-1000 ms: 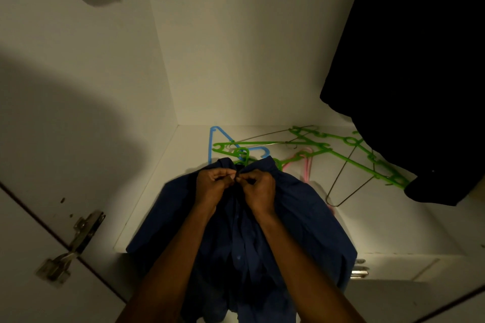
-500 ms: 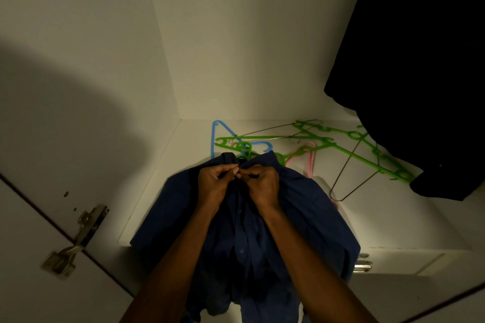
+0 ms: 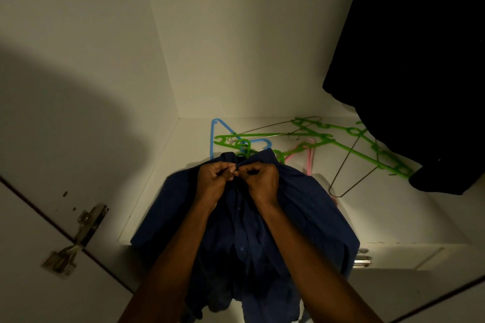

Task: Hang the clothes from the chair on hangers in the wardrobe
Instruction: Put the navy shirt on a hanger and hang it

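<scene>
A dark blue shirt point(image 3: 309, 212) lies spread on the white wardrobe shelf point(image 3: 393, 220), its lower part hanging over the front edge. A green hanger hook point(image 3: 242, 145) sticks out at its collar. My left hand point(image 3: 214, 182) and my right hand point(image 3: 262, 181) meet just below the collar, each pinching the shirt's front edge, fingertips touching. What lies between the fingers is too small to see.
Loose hangers lie on the shelf behind the shirt: a blue one point(image 3: 214, 136), green ones point(image 3: 349, 144), a pink one point(image 3: 309, 157) and a wire one point(image 3: 349, 178). A black garment point(image 3: 420, 60) hangs at the right. A door hinge point(image 3: 76, 238) sits at the lower left.
Both hands stay pinched together at the collar with only small finger movements. The view has shifted slightly downward.
</scene>
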Demonstrator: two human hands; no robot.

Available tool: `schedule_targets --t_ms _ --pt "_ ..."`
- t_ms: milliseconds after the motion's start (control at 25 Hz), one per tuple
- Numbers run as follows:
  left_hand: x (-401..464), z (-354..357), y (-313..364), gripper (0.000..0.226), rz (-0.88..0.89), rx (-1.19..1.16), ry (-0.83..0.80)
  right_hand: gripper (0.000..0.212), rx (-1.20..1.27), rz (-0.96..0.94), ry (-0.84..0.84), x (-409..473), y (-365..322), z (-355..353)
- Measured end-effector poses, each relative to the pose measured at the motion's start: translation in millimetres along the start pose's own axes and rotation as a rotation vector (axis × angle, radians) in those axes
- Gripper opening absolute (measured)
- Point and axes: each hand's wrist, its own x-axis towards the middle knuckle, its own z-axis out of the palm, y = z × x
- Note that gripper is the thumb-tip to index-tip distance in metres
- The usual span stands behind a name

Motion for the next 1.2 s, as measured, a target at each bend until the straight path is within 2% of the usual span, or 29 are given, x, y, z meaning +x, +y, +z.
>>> schedule_targets --t_ms 200,440,840,1000,1200 --pt "-1 1 2 0.014 0.009 0.048 -0.045 0.007 -0.040 0.018 0.024 0 -1 2" --pt "-2 -5 3 0.013 0.015 -0.044 -0.063 0.008 -0.014 0.054 -0.015 0 -5 5" --pt "-1 -10 10 0.028 -0.111 -0.264 -0.009 0.004 0.328 0.179 -0.103 -2 -18 5" --pt "0 -11 11 0.027 -0.111 -0.164 -0.074 0.006 0.282 0.134 -0.118 -5 -13 3" --pt "3 -19 13 0.015 -0.138 -0.208 -0.144 0.005 0.342 0.065 -0.117 -4 -13 -3"
